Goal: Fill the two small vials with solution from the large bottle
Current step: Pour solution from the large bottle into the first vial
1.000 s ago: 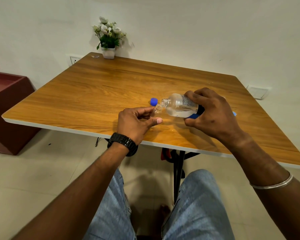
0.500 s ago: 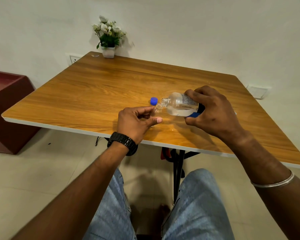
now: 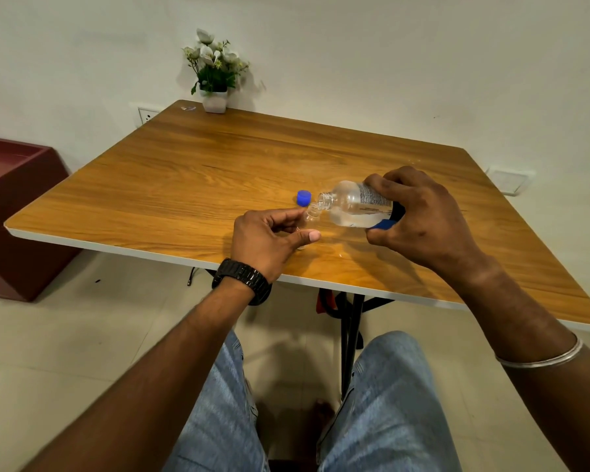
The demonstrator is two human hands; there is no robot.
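While the right hand [image 3: 423,219] is tipping the large bottle [image 3: 356,206] almost onto its side, its fingers [image 3: 380,182] are clamped round the labelled body, with something blue [image 3: 382,224] pressed under the thumb. Clear solution is pooling along the bottle's lower side, and its open neck is pointing left and slightly down, right at the mouth of a small vial [image 3: 311,214]. The left hand [image 3: 269,238] is holding that vial just above the counter [image 3: 184,185] — fingers closed on it, thumb stretched out to the right — though most of the glass is hiding behind them, so how full it is cannot be told. A blue cap [image 3: 303,198] is sitting on the wood just beyond the vial, apart from both hands. A black watch [image 3: 242,279] is circling the left wrist and a thin metal bangle [image 3: 542,357] the right forearm — at the counter's far corner a white pot of flowers [image 3: 214,74] is standing against the wall.
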